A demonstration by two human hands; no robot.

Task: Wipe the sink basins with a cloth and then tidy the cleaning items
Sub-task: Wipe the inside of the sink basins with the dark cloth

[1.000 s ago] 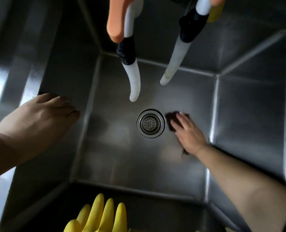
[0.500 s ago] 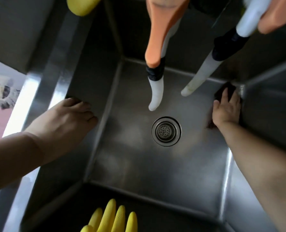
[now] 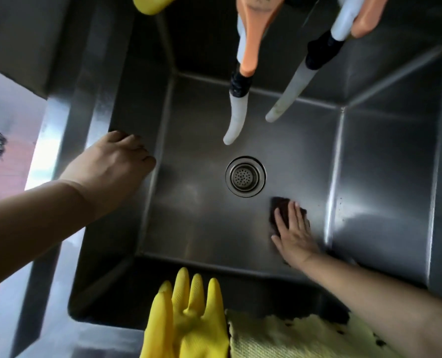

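Observation:
I look straight down into a deep steel sink basin with a round drain in its floor. My right hand lies flat on a dark brown cloth, pressing it to the basin floor just right of and below the drain, near the right wall. Only the cloth's far edge shows past my fingers. My left hand rests fingers-down on the basin's left rim and wall, holding nothing.
Two white faucet hoses with black collars and orange handles hang over the basin's back. Yellow rubber gloves and a pale yellow cloth drape over the front rim. A yellow object sits top left.
My right hand has slid the dark cloth from the back right corner of the basin floor toward the front, beside the drain. My left hand stays on the left rim.

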